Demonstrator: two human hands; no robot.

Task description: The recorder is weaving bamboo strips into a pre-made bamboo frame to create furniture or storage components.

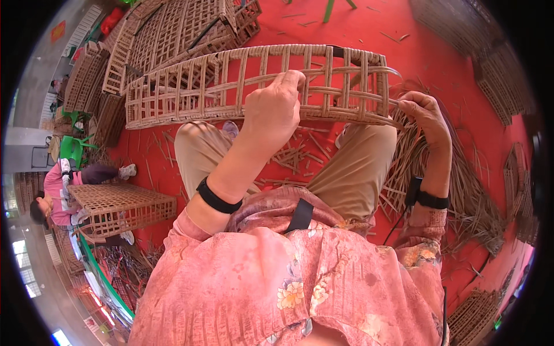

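Weaving step: left hand (pixel 276 106) clamped on near rail of rattan frame (pixel 254 83) across knees, right hand (pixel 426 112) pinching loose strip (pixel 369 72) at frame's end (spare strips (pixel 444 173) on floor). Next, probably: thread strip through slats, keep tension.

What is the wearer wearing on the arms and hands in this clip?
Both hands are bare, no gloves. The left hand has a plain black band round the wrist, below it a pink floral sleeve pushed up the forearm. The right hand has a black band too, with a small black box on it and a thin black cable hanging down; its sleeve is the same floral cloth.
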